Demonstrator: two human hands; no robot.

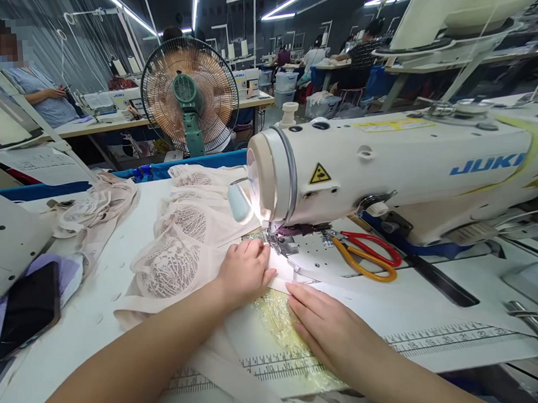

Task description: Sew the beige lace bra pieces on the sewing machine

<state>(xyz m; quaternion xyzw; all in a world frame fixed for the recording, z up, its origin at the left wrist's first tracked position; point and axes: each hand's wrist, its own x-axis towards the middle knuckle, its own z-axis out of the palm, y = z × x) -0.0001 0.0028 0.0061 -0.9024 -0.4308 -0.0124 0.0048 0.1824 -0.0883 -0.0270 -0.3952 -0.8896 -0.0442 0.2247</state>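
The bras [175, 265] are pale beige-pink, lace-patterned; the sewing machine [412, 162] cream-white with blue lettering [486, 164]; the scissors' [367, 256] handles 1 red, 1 orange; the table [394, 306] white with black ruler markings [445, 338].

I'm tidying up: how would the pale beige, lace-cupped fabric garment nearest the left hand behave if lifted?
The garment would probably sag, since its lower band curls loosely. Its rounded cup may hold some shape. The thin, open lace suggests light weight.

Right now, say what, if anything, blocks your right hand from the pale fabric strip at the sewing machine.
Nothing visible: the right hand touches the pale fabric strip. The scissors with red and orange handles lie aside, farther right.
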